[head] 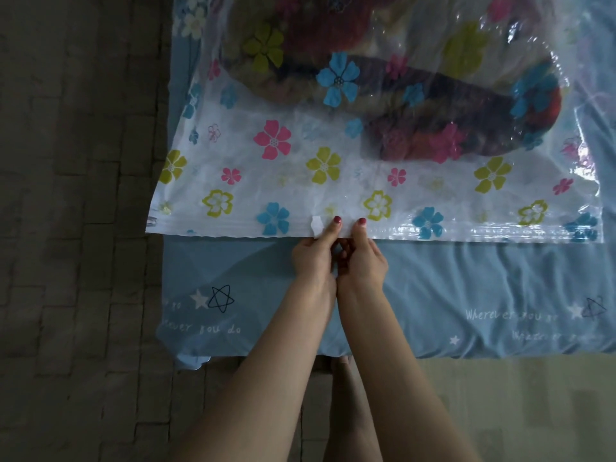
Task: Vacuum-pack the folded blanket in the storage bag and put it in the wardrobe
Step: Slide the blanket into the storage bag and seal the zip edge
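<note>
A clear storage bag (300,168) printed with coloured flowers lies flat on the bed. Inside it, toward the far right, sits the folded blanket (433,111), dark with red and brown patches. The bag's zip strip (466,231) runs along its near edge. My left hand (315,255) and my right hand (361,258) are side by side at the middle of that edge, each pinching the strip between thumb and fingers. A small white slider clip (316,225) sits on the strip just left of my left thumb.
The bed carries a light blue sheet (466,295) with stars and printed words. A dark brick-patterned floor (76,228) runs along the left side and below the bed's near edge. My bare foot (341,361) shows between my forearms.
</note>
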